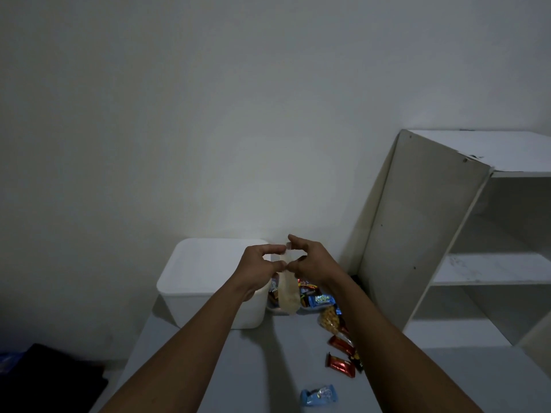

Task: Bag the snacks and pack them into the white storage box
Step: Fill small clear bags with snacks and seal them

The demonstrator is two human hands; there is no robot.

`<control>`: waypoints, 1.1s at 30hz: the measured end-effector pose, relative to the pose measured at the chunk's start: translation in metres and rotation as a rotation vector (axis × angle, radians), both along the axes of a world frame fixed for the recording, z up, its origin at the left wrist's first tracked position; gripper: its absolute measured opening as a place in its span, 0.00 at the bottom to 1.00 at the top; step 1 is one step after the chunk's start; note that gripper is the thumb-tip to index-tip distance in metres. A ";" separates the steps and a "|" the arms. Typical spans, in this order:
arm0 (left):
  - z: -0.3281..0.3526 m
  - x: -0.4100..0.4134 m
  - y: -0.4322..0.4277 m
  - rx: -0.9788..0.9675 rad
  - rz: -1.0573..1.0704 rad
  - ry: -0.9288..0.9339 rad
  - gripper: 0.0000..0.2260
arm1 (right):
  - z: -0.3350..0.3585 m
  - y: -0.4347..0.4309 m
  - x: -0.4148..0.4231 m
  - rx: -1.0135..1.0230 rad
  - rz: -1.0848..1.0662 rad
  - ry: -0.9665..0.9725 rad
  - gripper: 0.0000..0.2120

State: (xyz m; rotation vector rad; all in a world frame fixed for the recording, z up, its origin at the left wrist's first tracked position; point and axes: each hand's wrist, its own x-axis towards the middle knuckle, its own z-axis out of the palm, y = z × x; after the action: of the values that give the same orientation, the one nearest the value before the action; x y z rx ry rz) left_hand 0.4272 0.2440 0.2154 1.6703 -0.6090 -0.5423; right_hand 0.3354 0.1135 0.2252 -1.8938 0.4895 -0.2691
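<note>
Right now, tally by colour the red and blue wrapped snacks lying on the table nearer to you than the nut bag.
Red wrappers: 2
Blue wrapper: 1
Total: 3

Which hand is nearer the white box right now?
Left. The left hand is by the box's right edge; the right hand is farther right, above the snack pile. Both pinch the bag.

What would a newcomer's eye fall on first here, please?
The left hand and right hand meet mid-frame, pinching the top of a clear bag hanging between them. The white box sits behind the left hand; bright snacks trail down the table at right, beside a white shelf.
</note>
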 end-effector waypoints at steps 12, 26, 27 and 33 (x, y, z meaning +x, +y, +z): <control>-0.018 -0.010 -0.004 -0.442 0.247 0.684 0.13 | -0.083 0.032 -0.031 0.111 -0.019 0.048 0.20; -0.196 -0.056 0.103 0.266 0.264 0.398 0.06 | -0.202 0.069 -0.074 0.615 -0.152 0.459 0.11; -0.206 -0.060 0.110 0.280 0.245 0.408 0.08 | -0.208 0.075 -0.074 0.606 -0.179 0.480 0.11; -0.245 -0.079 0.133 0.457 0.181 0.366 0.17 | -0.241 0.106 -0.076 0.486 -0.247 0.584 0.18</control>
State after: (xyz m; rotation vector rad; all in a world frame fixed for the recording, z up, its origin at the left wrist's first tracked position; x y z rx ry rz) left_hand 0.3486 0.3775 -0.0301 1.9601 -0.0633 -0.8752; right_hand 0.2592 0.2191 -0.0162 -1.4099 1.0801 0.2420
